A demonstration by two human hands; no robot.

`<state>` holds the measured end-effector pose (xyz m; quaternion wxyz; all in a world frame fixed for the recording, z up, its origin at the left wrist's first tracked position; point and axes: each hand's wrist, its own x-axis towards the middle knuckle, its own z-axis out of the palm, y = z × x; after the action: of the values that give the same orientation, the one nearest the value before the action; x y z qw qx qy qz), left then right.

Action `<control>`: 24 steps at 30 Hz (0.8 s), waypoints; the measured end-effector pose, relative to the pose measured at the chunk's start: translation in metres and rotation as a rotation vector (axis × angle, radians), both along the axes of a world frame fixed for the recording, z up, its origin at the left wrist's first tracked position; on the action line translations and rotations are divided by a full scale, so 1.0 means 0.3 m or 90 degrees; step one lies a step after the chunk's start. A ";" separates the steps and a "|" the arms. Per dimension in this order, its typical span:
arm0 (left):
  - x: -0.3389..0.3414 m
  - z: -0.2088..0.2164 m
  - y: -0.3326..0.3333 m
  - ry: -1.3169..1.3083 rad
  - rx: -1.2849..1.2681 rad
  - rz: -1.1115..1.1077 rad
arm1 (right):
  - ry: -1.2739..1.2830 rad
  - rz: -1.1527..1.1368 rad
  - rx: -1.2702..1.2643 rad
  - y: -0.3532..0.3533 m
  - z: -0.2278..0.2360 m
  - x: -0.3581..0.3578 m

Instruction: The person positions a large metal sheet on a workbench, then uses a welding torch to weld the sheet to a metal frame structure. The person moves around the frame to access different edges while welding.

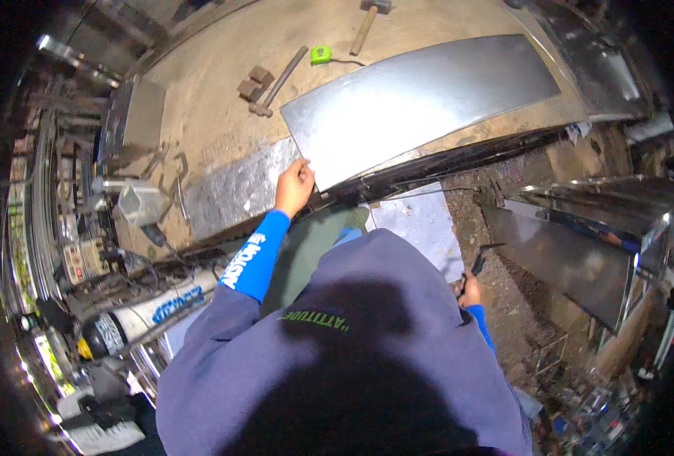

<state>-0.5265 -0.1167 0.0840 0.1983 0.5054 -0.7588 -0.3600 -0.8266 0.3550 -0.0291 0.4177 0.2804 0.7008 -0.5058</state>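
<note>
A flat, shiny metal sheet (428, 95) lies across the bench, its front edge along the bench's near side. At its near left corner is my left hand (296, 186), fingers curled closed on the edge. My right hand (470, 291) is low at my right side, away from the bench, closed around a dark handheld tool (480, 261) with a thin bent tip pointing right. I cannot make out the tool's exact kind. Beyond the sheet lie a hammer (280, 80), a green tape measure (320, 55) and a mallet (364, 30).
Brown blocks (255, 85) sit beside the hammer on the wooden bench (208, 83). A dull metal plate (234, 190) and a clamp (180, 178) lie left. A gas cylinder (147, 315) lies at lower left. Metal panels (572, 254) lean at right.
</note>
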 end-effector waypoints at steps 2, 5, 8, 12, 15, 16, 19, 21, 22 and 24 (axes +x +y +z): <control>-0.122 -0.010 -0.152 -0.026 -0.016 0.042 | -0.003 0.094 0.031 0.202 -0.077 0.080; -0.201 -0.099 -0.387 -0.124 -0.074 0.022 | -0.033 0.059 0.127 0.217 0.007 0.236; -0.246 -0.131 -0.573 -0.253 -0.252 -0.176 | -0.014 -0.150 0.073 0.269 -0.009 0.392; -0.309 -0.257 -0.790 -0.442 -0.139 -0.326 | 0.061 -0.397 0.102 0.292 -0.109 0.544; -0.386 -0.199 -0.754 -0.440 -0.121 -0.339 | 0.074 -0.478 0.060 0.209 -0.063 0.630; -0.408 -0.181 -0.755 -0.462 -0.129 -0.342 | 0.075 -0.491 0.017 0.192 -0.058 0.642; -0.480 -0.072 -0.698 -0.547 -0.099 -0.335 | 0.108 -0.401 0.047 0.175 -0.095 0.757; -0.455 -0.082 -0.744 -0.550 -0.115 -0.357 | 0.082 -0.376 0.092 0.126 -0.134 0.802; -0.446 -0.090 -0.752 -0.549 -0.109 -0.369 | 0.165 -0.406 0.046 0.146 -0.251 0.862; -0.437 -0.095 -0.784 -0.524 0.016 -0.330 | 0.090 -0.444 0.071 0.109 -0.325 0.888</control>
<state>-0.6578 -0.3518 0.0556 -0.2203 0.4026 -0.8707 -0.1770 -0.5602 0.3876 -0.1266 0.1548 0.4892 0.6168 -0.5969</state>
